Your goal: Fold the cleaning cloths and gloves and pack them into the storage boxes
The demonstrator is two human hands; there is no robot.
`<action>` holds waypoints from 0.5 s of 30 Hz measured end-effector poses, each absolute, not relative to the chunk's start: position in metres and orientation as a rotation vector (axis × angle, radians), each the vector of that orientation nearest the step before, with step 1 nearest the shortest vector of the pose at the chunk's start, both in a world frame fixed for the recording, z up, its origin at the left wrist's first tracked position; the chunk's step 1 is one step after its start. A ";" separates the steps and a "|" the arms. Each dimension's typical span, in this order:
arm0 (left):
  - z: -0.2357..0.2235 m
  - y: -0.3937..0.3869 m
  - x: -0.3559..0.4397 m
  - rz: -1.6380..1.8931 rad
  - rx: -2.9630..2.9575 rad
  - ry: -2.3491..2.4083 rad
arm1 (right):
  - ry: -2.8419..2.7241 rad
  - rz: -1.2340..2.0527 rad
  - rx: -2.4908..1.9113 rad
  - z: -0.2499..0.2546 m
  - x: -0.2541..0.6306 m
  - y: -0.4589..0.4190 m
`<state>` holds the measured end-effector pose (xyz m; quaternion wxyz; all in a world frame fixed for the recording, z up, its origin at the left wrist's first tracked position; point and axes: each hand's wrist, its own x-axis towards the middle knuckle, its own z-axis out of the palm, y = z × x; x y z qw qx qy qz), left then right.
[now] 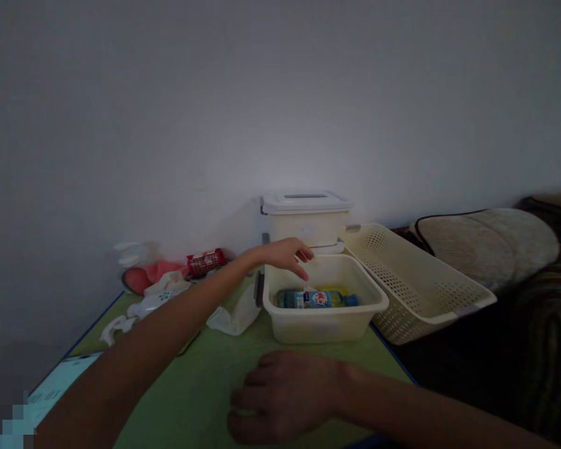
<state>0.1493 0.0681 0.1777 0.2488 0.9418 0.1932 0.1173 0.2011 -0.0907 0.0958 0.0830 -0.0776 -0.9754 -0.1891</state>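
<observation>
My left hand [290,255] hovers over the back left part of a cream plastic bin [322,327], thumb and fingers apart and nothing between them. Inside the bin a bottle [315,299] with a blue cap and a blue label lies on its side; something yellow shows behind it. My right hand [287,396] is over the green table [191,386] in front of the bin, palm down. Its fingers look loosely bent with gaps between them, and no held thing shows.
A lidded white box [308,227] stands behind the bin. To the right, a perforated cream basket [416,280] leans over the table edge beside a sofa cushion [486,243]. A clear plastic bag [236,312], a red can-like package [206,262] and other clutter lie left.
</observation>
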 end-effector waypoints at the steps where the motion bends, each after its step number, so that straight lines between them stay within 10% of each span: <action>1: 0.186 0.068 0.141 0.435 2.527 0.541 | -2.832 -0.676 -0.304 0.110 0.215 -0.091; 8: 0.211 0.092 0.107 1.464 2.303 0.895 | -2.296 -1.233 -0.804 0.201 0.306 -0.049; 15: 0.201 0.120 0.114 1.493 1.992 1.091 | -1.635 -0.374 -1.428 0.224 0.392 0.029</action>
